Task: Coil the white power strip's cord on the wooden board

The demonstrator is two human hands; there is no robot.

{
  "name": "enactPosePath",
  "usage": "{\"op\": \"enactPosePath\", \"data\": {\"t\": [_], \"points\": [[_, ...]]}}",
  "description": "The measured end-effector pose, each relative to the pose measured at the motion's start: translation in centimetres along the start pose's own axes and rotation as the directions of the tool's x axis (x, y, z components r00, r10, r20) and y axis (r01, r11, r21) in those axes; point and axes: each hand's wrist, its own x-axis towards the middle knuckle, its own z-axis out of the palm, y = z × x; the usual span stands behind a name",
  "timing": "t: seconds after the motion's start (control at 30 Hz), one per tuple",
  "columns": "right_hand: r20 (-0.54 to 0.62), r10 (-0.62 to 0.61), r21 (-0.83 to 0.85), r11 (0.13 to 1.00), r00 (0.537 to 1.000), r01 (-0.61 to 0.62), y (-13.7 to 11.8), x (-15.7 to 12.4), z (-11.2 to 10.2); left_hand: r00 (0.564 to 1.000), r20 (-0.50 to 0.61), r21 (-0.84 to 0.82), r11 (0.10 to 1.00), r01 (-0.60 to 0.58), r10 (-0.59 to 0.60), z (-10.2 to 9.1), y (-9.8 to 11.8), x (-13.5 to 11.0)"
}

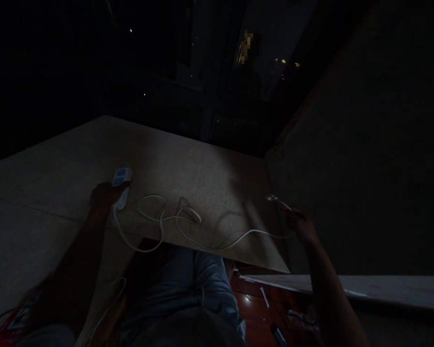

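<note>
The scene is very dark. My left hand (104, 195) is closed around a white device with a blue face (122, 177) on a pale board (202, 178). A white cable (173, 219) runs from that device in loops across the board to my right hand (298, 221). My right hand pinches the cable just behind its small plug end (273, 197), near the board's right edge.
A dark panel (365, 168) rises to the right of the board. Below the board's front edge I see my legs in light trousers (188, 284) and a reddish wooden floor (260, 313) with small scraps. A dark window (238, 72) with distant lights lies beyond.
</note>
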Motion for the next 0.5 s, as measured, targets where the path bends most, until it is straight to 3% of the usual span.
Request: {"op": "enactPosePath", "data": {"t": [0.1, 0.37, 0.5], "points": [[0.001, 0.002, -0.05, 0.999, 1.0, -0.001, 0.0, 0.0, 0.6, 0.978, 0.121, 0.14, 0.978, 0.155, -0.173, 1.3, -1.1, -0.2], [0.045, -0.085, -0.063, 0.994, 0.995, 0.087, -0.5, 0.1, 2.1, 0.964, 0.216, 0.32, 0.944, 0.082, -0.157, 2.2, -2.8, -0.2], [0.063, -0.117, -0.07, 0.99, 0.991, 0.121, -0.8, 0.0, 2.5, 0.971, 0.191, 0.343, 0.937, 0.069, -0.141, 3.1, -3.1, -0.2]]}}
